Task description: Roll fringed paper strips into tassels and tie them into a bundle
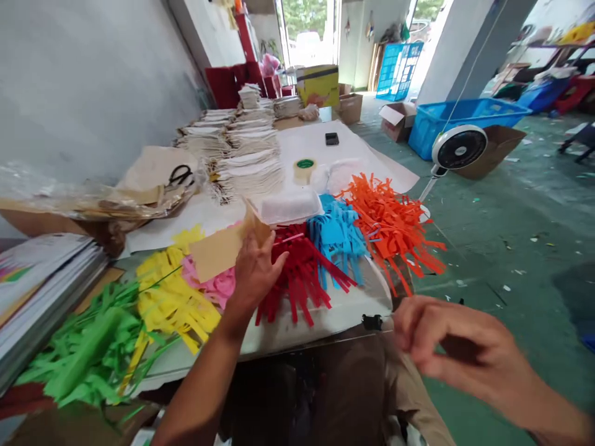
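My left hand (258, 266) lies with its fingers stretched out at the folded right end of a tan paper piece (216, 251). Under that paper show pink tissue strips (223, 286), and just right of the hand spreads a dark red fringed tissue bundle (300, 272) with a thin pink stick (289, 239) across it. Off the table's front right corner, my right hand (453, 334) is raised, slightly blurred. Its fingers are curled towards the thumb, and whatever they may hold is hidden.
Yellow (179, 297), green (93, 347), blue (338, 232) and orange (390, 223) fringed bundles line the table's front. Behind them are a tape roll (305, 170), stacked white bundles (251, 155) and black scissors (180, 176). A white fan (460, 148) stands at the right.
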`<state>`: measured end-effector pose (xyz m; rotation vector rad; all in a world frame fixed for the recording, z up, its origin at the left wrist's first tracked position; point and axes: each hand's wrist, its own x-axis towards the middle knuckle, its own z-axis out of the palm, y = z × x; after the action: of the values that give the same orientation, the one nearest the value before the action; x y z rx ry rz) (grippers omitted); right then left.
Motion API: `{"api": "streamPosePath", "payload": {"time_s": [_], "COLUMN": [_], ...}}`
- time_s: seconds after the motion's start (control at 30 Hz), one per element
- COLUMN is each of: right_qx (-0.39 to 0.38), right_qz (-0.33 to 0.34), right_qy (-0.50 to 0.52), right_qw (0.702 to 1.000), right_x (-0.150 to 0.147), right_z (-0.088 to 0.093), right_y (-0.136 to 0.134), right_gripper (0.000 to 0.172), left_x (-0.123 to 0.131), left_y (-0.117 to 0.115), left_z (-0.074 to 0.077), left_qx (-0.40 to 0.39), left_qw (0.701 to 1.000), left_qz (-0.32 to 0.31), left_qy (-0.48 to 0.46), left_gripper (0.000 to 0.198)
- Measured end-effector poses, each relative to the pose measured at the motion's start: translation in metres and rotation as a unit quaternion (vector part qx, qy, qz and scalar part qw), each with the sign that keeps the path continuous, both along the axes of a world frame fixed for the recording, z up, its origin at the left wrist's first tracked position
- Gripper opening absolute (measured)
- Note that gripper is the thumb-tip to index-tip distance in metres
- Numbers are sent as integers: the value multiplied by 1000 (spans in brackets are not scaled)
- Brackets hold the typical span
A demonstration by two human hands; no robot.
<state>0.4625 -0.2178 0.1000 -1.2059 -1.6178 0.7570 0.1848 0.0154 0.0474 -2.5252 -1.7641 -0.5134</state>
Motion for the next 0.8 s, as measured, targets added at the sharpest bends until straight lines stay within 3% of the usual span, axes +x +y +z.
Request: {"api": "streamPosePath", "payload": {"time_s": [0.13, 0.3, 0.43, 0.53, 0.6, 0.67, 0.7, 0.77, 0.8], "right_qx": [-61, -68, -18, 20, 42, 53, 52, 38, 29], "right_qz": [-73, -202, -303, -326, -287, -224, -198, -172, -170], "right_qy": [20, -10, -95, -180, -221, -270, -303, -372, -400], "right_qw": [995, 977, 948, 928, 931, 935, 931, 911, 900], "right_x": [40, 91, 129, 147, 149, 142, 137, 126, 122], "right_z": [-16, -52, -73, -83, -87, -90, -92, -94, -95], "right_y": [-4, -15, 9, 32, 46, 56, 61, 68, 72], "right_gripper": [7, 22, 29, 28, 26, 26, 27, 28, 28], "left_x": [3, 12, 30, 45, 59, 80, 93, 123, 140], "left_y": [13, 44, 70, 66, 48, 22, 8, -17, -27], "left_z": [5, 22, 28, 29, 28, 23, 19, 10, 5], "left_qx": [-22, -18, -16, -3, 40, 94, 100, 35, 18], "left_qw": [999, 998, 998, 998, 998, 995, 993, 968, 956], "left_qz": [-9, 15, 8, 32, 42, 4, -47, -235, -282], "left_qy": [22, 58, 57, 46, 22, -22, -50, -82, -79], "left_gripper": [69, 70, 65, 59, 49, 37, 33, 26, 22]}}
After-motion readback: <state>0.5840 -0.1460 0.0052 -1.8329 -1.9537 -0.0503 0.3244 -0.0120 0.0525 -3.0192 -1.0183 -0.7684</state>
